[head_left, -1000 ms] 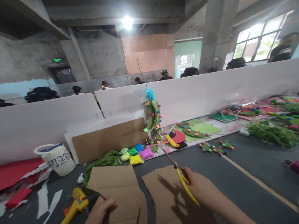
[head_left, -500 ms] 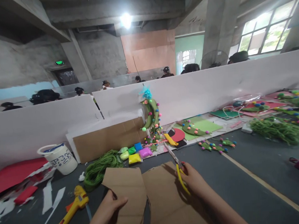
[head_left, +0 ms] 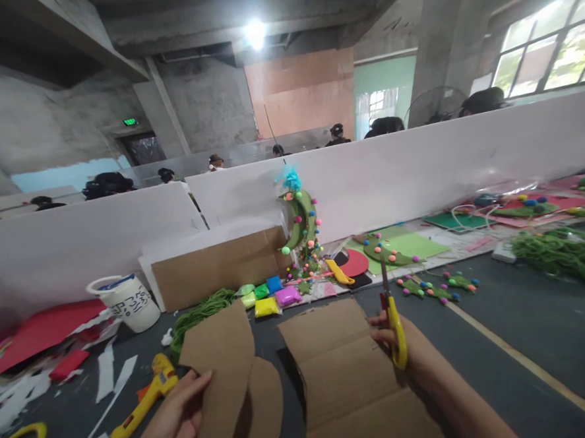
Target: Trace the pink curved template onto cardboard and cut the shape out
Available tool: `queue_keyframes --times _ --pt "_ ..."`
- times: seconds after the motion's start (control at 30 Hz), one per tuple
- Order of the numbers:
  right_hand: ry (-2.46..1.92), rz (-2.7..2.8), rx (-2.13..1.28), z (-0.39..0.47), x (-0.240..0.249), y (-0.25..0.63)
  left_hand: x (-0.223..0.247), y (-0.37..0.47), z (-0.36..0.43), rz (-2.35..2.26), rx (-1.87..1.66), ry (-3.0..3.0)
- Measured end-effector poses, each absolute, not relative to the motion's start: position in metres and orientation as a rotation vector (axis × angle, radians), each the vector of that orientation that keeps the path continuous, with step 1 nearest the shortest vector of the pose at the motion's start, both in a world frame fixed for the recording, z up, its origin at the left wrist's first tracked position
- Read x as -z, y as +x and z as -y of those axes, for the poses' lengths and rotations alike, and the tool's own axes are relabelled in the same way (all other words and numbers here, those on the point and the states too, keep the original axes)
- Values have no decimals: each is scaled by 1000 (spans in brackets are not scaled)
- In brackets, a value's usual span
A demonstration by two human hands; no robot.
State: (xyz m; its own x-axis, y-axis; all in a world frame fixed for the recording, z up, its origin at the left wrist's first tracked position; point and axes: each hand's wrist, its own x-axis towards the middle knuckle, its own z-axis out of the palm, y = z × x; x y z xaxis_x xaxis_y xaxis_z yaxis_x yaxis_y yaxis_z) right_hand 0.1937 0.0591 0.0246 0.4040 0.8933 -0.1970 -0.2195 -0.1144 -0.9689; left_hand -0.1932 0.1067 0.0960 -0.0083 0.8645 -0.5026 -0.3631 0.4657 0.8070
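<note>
My left hand [head_left: 178, 411] grips a curved piece of cut cardboard [head_left: 219, 362], its thumb on the upper face. Behind that piece, a second rounded cardboard part [head_left: 265, 405] shows. My right hand [head_left: 404, 344] holds yellow-handled scissors [head_left: 397, 331], blades pointing up and away. Its fingers also touch the right edge of a larger creased cardboard sheet [head_left: 338, 368]. A dark gap of table separates the sheet from the cut pieces.
A yellow glue gun [head_left: 147, 399] and paper scraps lie left, near a white bucket [head_left: 132, 308]. Clay packets [head_left: 267, 307], green yarn [head_left: 199, 317] and a pompom-covered crescent [head_left: 302, 221] stand ahead. Pompom pieces [head_left: 435, 288] lie right.
The left piece has come away from the larger sheet and tilted, showing the rounded part behind it. The scissors have swung upright and off the cardboard, to the right.
</note>
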Motion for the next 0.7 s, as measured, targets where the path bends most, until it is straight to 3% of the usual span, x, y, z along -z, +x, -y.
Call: queue_keyframes --times 0.4,0.7 --pt "-1392 887 -835 -82 -52 199 -97 -150 -95 -998 -972 698" --pt "-1182 991 -1233 -73 -72 101 -88 -121 -87 -752 -857 732"
